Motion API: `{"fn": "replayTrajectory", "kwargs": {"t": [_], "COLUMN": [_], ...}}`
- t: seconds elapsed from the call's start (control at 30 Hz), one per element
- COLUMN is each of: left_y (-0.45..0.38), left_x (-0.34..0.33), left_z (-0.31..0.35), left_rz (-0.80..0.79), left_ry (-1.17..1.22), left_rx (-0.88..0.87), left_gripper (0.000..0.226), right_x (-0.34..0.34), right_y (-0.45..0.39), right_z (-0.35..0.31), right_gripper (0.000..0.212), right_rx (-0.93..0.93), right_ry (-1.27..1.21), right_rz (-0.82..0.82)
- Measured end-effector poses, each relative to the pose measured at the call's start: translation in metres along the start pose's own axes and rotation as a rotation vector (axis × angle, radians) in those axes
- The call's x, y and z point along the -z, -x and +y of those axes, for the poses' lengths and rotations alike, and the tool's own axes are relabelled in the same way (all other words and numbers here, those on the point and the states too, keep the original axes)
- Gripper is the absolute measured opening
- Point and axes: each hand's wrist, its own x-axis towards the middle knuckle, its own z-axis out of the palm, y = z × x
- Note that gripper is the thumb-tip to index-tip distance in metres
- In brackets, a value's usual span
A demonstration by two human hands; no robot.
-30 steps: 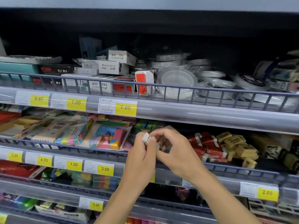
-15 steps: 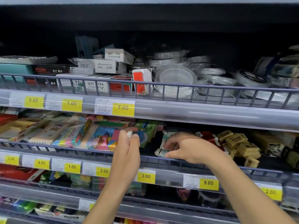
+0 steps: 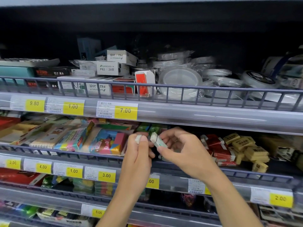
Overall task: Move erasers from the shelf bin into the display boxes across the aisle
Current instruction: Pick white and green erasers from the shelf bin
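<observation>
Both hands are raised in front of the middle shelf's grey wire front rail (image 3: 98, 155), close together but not touching. The left hand (image 3: 139, 154) is curled, pinching a small white eraser (image 3: 138, 139) between thumb and forefinger, only its end showing above the fingertips. The right hand (image 3: 182, 148) grips a white rectangular eraser in a pale green sleeve with a dark band (image 3: 158, 140), tilted, held between thumb and fingers just right of the left hand's piece; any print on the sleeve is too blurred to read. Behind the hands, the shelf section they hover over looks dark, and whether more erasers lie there I cannot tell. To the right on the same shelf lie red-wrapped erasers with white ends (image 3: 219, 149) and a heap of yellowish tan block erasers with dark print (image 3: 246, 149). To the left sit bright multicoloured packets (image 3: 105, 141). On the upper shelf, white cardboard boxes read "SUNWOOD P82 / 20" (image 3: 109, 68), beside a red-and-white small box (image 3: 144, 82) and clear tape rolls in plastic wrap (image 3: 180, 82). Yellow price tags on the upper rail read 9.80 (image 3: 34, 103), 1.00 (image 3: 73, 106) and 7.00 (image 3: 125, 110); the rail below shows 3.00, 4.00, 1.00, 3.00, and farther right 2.00 (image 3: 280, 198).
</observation>
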Motion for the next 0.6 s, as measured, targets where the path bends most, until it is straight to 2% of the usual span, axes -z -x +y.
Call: {"fn": "replayTrajectory", "kwargs": {"t": [0.2,0.33,0.4,0.5,0.6], "left_y": [0.005,0.008,0.008,0.007,0.004], "left_x": [-0.013,-0.017,-0.017,-0.013,-0.01], "left_z": [0.002,0.0,-0.002,0.001,-0.002], "left_rz": [-0.019,-0.032,-0.029,0.006,0.037], "left_ry": [0.263,0.331,0.288,0.143,0.055], "left_rx": [0.107,0.107,0.081,0.024,-0.008], "left_gripper": [0.043,0.08,0.069,0.034,0.021], "right_x": [-0.026,-0.034,-0.034,-0.03,-0.019], "right_y": [0.012,0.014,0.014,0.014,0.012], "right_z": [-0.006,-0.002,-0.001,-0.001,0.002], "right_gripper": [0.024,0.024,0.022,0.025,0.031], "right_rx": [0.092,0.118,0.132,0.151,0.147], "right_ry": [-0.107,0.034,0.073,0.14,0.122], "right_rz": [0.1,0.128,0.12,0.057,0.02]}}
